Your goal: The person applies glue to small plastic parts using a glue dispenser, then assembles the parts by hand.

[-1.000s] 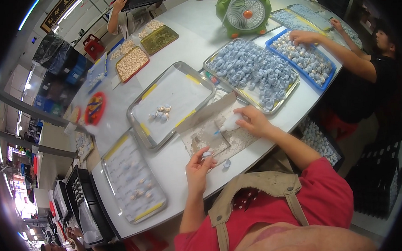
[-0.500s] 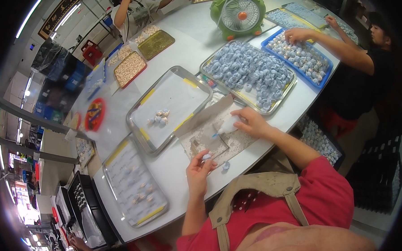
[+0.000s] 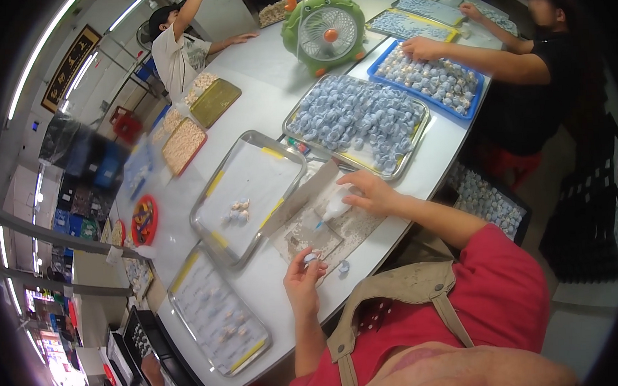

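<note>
My left hand [image 3: 301, 287] pinches a small light-blue, cup-like piece [image 3: 310, 259] between thumb and fingers. My right hand [image 3: 370, 192] is wrapped round a white squeeze bottle [image 3: 336, 206], whose thin blue nozzle tilts down toward the left hand. Under the bottle lies a stained grey cardboard sheet [image 3: 369, 223] with one edge folded up, bearing a flat square plate [image 3: 323, 242]. One loose light-blue piece [image 3: 344, 266] rests on the table just right of my left hand. Whether anything leaves the nozzle is too small to tell.
A metal tray [image 3: 295, 119] heaped with light-blue pieces stands beyond my right hand. Left of the cardboard, a paper-lined tray [image 3: 253, 171] holds several pieces; another tray [image 3: 190, 308] lies nearer. A green fan [image 3: 323, 34] stands behind. At right, a co-worker's hand [image 3: 423, 48] reaches into a blue tray [image 3: 480, 92].
The whole view has shifted and turned slightly. Both my hands keep their holds, the bottle still tilted toward the left hand. The person at the far side now has an arm raised.
</note>
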### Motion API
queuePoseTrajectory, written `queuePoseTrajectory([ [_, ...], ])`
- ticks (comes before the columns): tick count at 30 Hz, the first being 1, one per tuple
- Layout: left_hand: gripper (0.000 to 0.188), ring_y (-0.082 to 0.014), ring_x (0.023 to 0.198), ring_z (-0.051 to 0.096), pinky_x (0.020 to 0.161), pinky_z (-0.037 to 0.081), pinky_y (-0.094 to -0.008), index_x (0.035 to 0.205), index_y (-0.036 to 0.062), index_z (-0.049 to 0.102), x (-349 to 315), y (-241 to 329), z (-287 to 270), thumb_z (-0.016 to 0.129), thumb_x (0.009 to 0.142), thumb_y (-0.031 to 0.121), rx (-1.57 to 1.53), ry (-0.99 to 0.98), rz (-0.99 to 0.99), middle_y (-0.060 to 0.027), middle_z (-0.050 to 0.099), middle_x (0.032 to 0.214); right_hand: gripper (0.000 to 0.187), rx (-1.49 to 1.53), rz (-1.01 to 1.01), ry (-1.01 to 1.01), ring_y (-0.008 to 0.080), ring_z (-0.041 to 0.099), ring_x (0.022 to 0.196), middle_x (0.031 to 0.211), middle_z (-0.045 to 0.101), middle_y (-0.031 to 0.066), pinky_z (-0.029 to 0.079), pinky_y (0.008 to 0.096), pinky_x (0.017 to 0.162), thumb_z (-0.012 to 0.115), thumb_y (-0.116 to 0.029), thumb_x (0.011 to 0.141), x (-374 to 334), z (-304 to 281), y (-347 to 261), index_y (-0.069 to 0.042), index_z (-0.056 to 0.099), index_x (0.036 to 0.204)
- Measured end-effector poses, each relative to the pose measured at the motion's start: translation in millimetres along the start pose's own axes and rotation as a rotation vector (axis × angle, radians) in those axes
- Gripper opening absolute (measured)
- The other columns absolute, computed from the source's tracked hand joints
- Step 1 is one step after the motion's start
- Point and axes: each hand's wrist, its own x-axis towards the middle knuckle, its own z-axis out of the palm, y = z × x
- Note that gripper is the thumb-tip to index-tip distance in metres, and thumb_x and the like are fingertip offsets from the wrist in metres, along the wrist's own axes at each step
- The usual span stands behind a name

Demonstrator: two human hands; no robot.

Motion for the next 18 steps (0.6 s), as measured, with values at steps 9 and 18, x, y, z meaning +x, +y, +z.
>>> queuePoseTrajectory([
  [9, 0.031, -0.0135, 0.076, 0.06, 0.065, 0.05, -0.0195, 0.114, -0.0007, 0.054, 3.6, 2.5, 0.0, 0.058, 0.083, 0.002, -0.005, -0.006, -0.005, -0.0107, 0.061, 0.097, 0.034, 0.026, -0.018, 0.013, 0.03, 0.051, 0.099, 0.104, 0.057, 0.0135, 0.04, 0.0375, 0.087, 0.063, -0.022, 0.079, -0.5, 2.2, 9.0, -0.007, 0.056, 0.109],
  [18, 0.033, -0.0139, 0.076, 0.061, 0.065, 0.05, -0.0202, 0.116, -0.0006, 0.052, -3.9, 1.9, 0.6, 0.057, 0.084, 0.002, 0.011, -0.004, -0.008, -0.012, 0.061, 0.099, 0.031, 0.078, -0.027, 0.045, 0.0302, 0.054, 0.098, 0.104, 0.059, 0.0143, 0.042, 0.0367, 0.086, 0.063, -0.02, 0.079, -4.7, -1.6, -1.1, -0.006, 0.059, 0.106],
])
